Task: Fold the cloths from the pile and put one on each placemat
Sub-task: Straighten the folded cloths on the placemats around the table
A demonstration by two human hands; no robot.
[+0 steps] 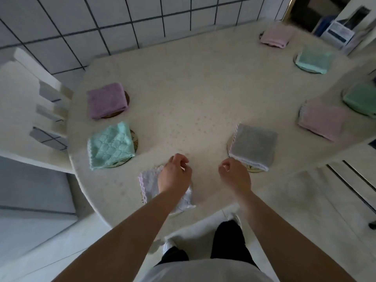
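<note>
A folded white cloth (149,183) with a lilac scalloped edge lies at the table's near edge, partly hidden under my left hand (175,173), whose fingers are loosely curled just above it. My right hand (234,174) hovers beside it over the tablecloth, fingers curled, holding nothing. Folded cloths lie on round placemats around the table: purple (106,100), mint (110,145), grey (254,145), pink (322,121), green (361,98), pale teal (314,59) and pale pink (275,35). No pile is in view.
The table (193,94) wears a cream patterned cloth. A white chair (30,110) stands at its left, another chair (354,180) at the right. A tiled wall runs behind. My legs and shoes show below the table edge.
</note>
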